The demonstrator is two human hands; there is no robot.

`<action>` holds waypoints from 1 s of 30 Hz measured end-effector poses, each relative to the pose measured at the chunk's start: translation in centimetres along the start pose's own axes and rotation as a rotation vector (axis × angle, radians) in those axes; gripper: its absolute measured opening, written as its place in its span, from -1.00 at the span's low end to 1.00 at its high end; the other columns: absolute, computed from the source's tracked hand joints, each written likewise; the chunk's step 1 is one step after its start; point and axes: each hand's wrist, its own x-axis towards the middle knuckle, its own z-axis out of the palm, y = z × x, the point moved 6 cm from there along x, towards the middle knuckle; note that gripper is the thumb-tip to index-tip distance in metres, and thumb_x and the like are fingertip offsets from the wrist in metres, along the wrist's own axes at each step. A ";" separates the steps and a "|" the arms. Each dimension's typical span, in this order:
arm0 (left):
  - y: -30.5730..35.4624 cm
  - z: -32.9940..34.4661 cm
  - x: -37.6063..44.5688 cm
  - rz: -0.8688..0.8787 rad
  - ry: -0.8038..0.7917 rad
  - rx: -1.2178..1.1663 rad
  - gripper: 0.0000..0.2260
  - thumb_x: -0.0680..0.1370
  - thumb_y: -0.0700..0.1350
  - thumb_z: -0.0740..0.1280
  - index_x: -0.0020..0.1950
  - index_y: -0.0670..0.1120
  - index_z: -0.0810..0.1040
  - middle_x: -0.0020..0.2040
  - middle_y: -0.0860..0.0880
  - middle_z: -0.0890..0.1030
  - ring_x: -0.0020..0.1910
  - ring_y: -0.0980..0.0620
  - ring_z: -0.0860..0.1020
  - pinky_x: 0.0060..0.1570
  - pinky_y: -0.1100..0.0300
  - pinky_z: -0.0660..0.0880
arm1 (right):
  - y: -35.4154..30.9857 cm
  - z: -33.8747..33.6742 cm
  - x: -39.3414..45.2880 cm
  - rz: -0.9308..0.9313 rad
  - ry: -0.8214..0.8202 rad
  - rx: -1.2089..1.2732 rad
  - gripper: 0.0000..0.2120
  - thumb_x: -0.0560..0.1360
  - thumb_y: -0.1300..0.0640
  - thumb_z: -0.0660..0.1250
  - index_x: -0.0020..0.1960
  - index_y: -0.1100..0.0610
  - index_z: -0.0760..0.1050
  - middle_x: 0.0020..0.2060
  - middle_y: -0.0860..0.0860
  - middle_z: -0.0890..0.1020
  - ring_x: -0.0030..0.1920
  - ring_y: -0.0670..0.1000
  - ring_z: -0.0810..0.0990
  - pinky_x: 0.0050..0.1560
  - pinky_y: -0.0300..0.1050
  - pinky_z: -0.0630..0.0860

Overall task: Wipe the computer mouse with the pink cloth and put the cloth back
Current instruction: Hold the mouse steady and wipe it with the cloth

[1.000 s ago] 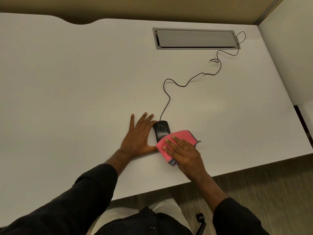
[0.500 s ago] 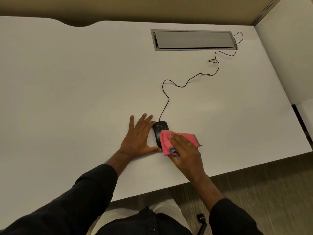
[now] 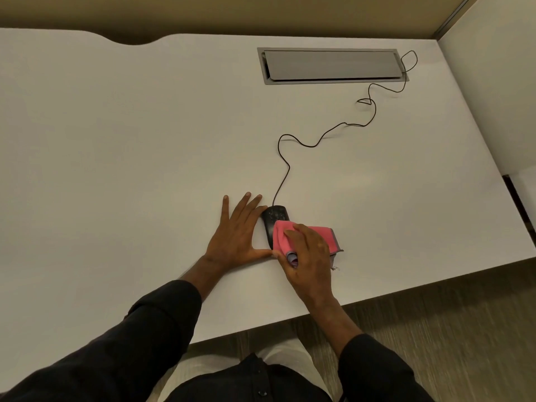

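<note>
A black wired computer mouse (image 3: 274, 217) lies on the white desk (image 3: 130, 155) near its front edge. Its rear half is hidden under a folded pink cloth (image 3: 282, 237) with a grey edge. My right hand (image 3: 309, 258) presses the cloth down onto the mouse and grips it. My left hand (image 3: 236, 235) lies flat on the desk just left of the mouse, fingers spread, with the thumb reaching toward the mouse's rear and the fingertips by its front.
The mouse cable (image 3: 322, 134) snakes back and right to a grey cable hatch (image 3: 333, 65) set into the desk. A white partition (image 3: 493, 97) borders the right side. The desk's front edge runs close below my hands, with the floor (image 3: 449, 329) beyond.
My right hand has slid the pink cloth forward and left over the mouse, covering more of it. My left hand has stayed flat beside the mouse.
</note>
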 end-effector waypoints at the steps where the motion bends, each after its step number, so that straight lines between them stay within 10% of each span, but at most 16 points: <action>1: 0.0 0.0 0.0 -0.001 0.011 -0.006 0.04 0.36 0.62 0.15 0.61 -0.08 0.20 0.66 -0.06 0.13 0.66 -0.07 -0.03 0.54 -0.37 -0.15 | 0.1 0.0 0.0 -0.023 0.021 -0.021 -0.37 0.39 -0.06 0.53 0.35 0.10 0.38 0.25 0.19 0.57 0.23 0.24 0.56 0.23 0.18 0.50; 5: 0.0 0.1 -0.1 0.011 0.053 -0.019 0.04 0.36 0.63 0.14 0.59 -0.09 0.24 0.65 -0.07 0.18 0.66 -0.08 0.02 0.54 -0.39 -0.12 | 1.1 -0.3 -0.6 -0.104 0.049 -0.062 -0.35 0.21 0.22 0.66 0.24 0.20 0.52 0.09 0.27 0.66 0.05 0.33 0.66 0.02 0.31 0.61; 30: -0.2 0.1 -0.2 0.023 0.106 -0.028 -0.01 0.39 0.61 0.15 0.56 -0.10 0.29 0.64 -0.07 0.20 0.66 -0.07 0.04 0.53 -0.40 -0.08 | -1.4 -2.0 1.4 -0.399 -0.036 -0.174 -0.51 0.21 0.22 0.67 0.11 0.21 0.67 -0.02 0.18 0.69 -0.04 0.21 0.68 -0.01 0.10 0.62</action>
